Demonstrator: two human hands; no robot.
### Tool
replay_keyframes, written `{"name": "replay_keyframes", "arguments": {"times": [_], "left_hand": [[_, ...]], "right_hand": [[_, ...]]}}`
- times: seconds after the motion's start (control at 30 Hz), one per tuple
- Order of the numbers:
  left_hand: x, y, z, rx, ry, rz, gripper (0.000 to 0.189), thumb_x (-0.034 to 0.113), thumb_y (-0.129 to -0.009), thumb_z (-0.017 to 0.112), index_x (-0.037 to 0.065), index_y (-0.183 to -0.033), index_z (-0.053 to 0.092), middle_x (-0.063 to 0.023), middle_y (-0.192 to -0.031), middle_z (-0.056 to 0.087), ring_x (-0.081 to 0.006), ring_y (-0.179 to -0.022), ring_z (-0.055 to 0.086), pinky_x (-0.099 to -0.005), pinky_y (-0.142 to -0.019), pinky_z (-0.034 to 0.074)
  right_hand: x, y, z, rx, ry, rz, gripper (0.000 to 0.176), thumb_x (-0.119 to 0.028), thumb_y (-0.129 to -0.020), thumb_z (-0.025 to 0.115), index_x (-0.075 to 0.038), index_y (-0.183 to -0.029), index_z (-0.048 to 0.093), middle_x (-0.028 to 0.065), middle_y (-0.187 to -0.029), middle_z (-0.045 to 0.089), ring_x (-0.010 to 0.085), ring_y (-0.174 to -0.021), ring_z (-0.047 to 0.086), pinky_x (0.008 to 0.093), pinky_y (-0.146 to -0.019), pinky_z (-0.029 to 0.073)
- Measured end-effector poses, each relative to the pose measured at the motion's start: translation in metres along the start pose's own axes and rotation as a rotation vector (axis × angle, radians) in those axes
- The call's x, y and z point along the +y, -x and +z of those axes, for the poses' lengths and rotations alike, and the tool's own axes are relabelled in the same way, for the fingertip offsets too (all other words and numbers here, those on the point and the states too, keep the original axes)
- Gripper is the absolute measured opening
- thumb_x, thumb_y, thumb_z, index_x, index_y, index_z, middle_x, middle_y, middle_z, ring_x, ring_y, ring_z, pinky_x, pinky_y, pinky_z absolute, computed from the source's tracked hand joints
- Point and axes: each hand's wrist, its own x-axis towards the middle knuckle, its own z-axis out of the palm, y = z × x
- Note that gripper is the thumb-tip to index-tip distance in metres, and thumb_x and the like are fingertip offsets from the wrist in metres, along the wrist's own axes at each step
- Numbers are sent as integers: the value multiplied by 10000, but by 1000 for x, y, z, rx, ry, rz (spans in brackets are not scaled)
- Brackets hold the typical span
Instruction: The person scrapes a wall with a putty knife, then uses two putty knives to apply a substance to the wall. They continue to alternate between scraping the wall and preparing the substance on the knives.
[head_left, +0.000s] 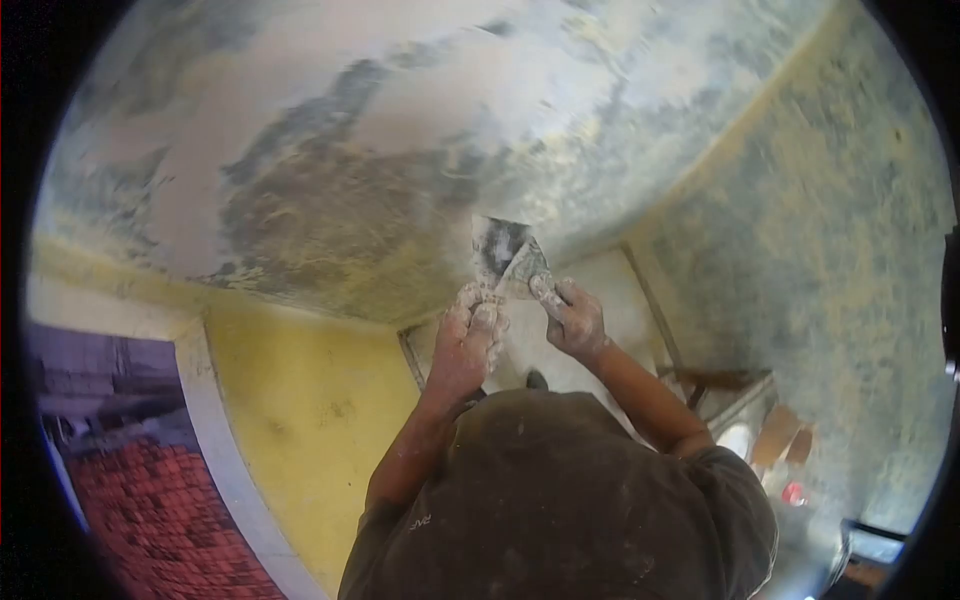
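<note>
Both my hands are held up close together in front of my chest, coated in pale powder or paste. My left hand [472, 338] is wrapped round the lower end of a flat scraper [499, 245], whose dark, smeared blade points up. In my right hand [575, 318] is a smaller triangular blade [525, 268], pinched near its lower edge. The two blades overlap or touch. Behind them rises a wall [330, 190] with patchy white and grey-green coating. The handles are mostly hidden by my fingers.
A yellow wall section [310, 430] stands at the left, beside an opening with red bricks [165, 520] beyond. At the lower right are a wooden frame [735, 400], a brown curved piece [783, 438] and a small red item [793, 493]. Another patchy wall [820, 250] runs along the right.
</note>
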Motion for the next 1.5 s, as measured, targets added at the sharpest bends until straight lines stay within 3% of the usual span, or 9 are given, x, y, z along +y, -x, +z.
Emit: {"name": "replay_keyframes", "arguments": {"times": [0.07,0.17,0.3,0.37,0.47,0.63,0.83,0.9,1.5], "left_hand": [[-13,-5,-32,-50,-38,-23,175,204,-971,473,79,-1093,458,7,-704,452,-56,-485,372,-199,-403,309],[-43,-14,38,-201,36,-52,171,201,-972,470,77,-1089,470,6,-701,456,-57,-491,375,-201,-404,307],[-31,-16,11,-227,-61,36,193,232,-974,477,58,-1058,480,-1,-707,472,-61,-503,393,-209,-417,327],[-43,-20,20,-133,-67,69,155,189,-981,450,46,-1028,491,-9,-718,501,-62,-542,433,-213,-476,384],[-77,-35,32,-239,-200,364,199,180,-980,461,9,-1021,554,-20,-776,554,-74,-626,478,-228,-554,410],[-97,-20,38,-180,-371,322,257,188,-959,508,-33,-1058,592,-36,-834,585,-100,-725,517,-248,-644,436],[-118,-27,17,-196,-664,570,288,125,-894,565,-25,-1137,601,-182,-1097,603,-263,-874,606,-336,-800,484],[-111,-29,15,-243,-908,895,295,88,-863,574,-26,-1133,615,-196,-1067,620,-332,-859,609,-372,-817,482],[-14,-28,-34,-624,-1256,1015,289,83,-809,556,54,-1069,680,-141,-885,662,-328,-720,618,-381,-625,483]], "right_hand": [[-10,16,16,-120,62,49,561,32,-656,565,-135,-1187,633,94,-855,608,258,-691,620,361,-539,512],[58,85,-48,-99,103,227,502,30,-690,568,-115,-1167,630,117,-856,597,277,-680,597,369,-538,498],[34,127,-47,70,75,399,369,33,-808,501,-26,-1162,587,128,-770,574,254,-604,556,344,-532,468],[11,128,-70,71,-588,1170,239,-72,-940,472,-30,-1149,581,60,-692,575,145,-571,554,292,-489,442],[-12,100,-108,64,-1086,1216,306,-137,-973,451,21,-1226,517,37,-629,547,108,-496,510,256,-456,415],[-34,85,-132,-44,-1592,1230,354,-101,-934,480,75,-1241,482,66,-635,551,120,-441,490,236,-377,386],[-29,81,-143,-78,-1687,1249,312,-69,-920,525,79,-1195,515,95,-606,535,142,-431,476,254,-334,373],[-29,75,-148,-81,-1704,1250,294,-64,-915,534,77,-1173,526,89,-618,532,142,-441,477,256,-332,375],[-22,90,-101,-208,-1704,1044,290,-143,-936,546,49,-1153,559,36,-580,476,109,-433,448,241,-338,365]]}}
